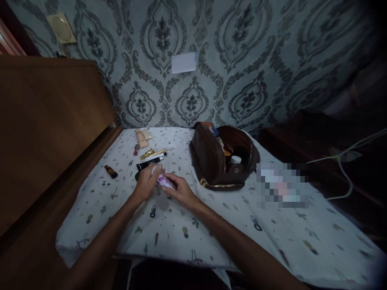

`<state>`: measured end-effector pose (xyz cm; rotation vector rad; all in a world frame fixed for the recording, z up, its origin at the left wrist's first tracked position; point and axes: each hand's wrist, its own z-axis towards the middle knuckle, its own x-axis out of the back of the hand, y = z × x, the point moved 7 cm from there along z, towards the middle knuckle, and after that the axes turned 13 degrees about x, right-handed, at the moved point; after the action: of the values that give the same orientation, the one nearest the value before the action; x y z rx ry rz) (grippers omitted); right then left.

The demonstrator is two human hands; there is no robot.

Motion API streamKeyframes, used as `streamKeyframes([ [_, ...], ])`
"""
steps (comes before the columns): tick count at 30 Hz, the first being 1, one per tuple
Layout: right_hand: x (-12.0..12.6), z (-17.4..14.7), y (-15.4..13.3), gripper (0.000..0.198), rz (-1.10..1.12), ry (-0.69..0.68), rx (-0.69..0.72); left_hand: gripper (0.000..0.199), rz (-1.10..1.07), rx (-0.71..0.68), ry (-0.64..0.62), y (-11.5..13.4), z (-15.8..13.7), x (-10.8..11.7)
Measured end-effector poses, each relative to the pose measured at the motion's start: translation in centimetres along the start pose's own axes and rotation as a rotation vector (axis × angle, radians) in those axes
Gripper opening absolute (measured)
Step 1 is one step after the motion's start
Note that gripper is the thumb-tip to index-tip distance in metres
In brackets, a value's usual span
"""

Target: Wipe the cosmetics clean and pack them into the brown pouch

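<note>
Both hands are closed on a small white bottle with a purple pattern point(167, 182), held tilted just above the cloth. My left hand point(145, 182) grips its upper left end and covers the top. Around its lower right part are the fingers of my right hand point(183, 192). Just beyond the left hand lies a black tube point(148, 163), and part of a dark round item point(137, 175) shows beside that hand. To the right of my hands stands a brown toiletry bag point(208, 155), unzipped, with a white-capped jar point(236, 160) and other items inside.
Farther back lie beige tubes point(141, 139), a small reddish bottle point(136, 149), a gold tube point(147, 154) and slim sticks. A brown bottle with a black cap point(110, 171) lies left. Wooden furniture point(54, 133) borders the left side; a white cable point(347, 169) hangs right.
</note>
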<state>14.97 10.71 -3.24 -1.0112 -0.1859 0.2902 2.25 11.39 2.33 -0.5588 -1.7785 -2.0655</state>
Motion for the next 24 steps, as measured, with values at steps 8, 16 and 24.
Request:
streamKeyframes([
  [8, -0.8, -0.5, 1.0, 0.036, 0.509, 0.206, -0.232, 0.067, -0.486, 0.246, 0.132, -2.6, 0.2, -2.1],
  [16, -1.8, -0.6, 2.6, 0.022, 0.963, 0.446, -0.343, 0.056, -0.063, -0.108, 0.219, -1.9, -0.9, -3.3],
  [24, -2.1, -0.7, 4.3, 0.01, 1.105, 0.494, -0.456, 0.052, 0.149, -0.372, 0.207, -1.0, -2.0, -4.3],
])
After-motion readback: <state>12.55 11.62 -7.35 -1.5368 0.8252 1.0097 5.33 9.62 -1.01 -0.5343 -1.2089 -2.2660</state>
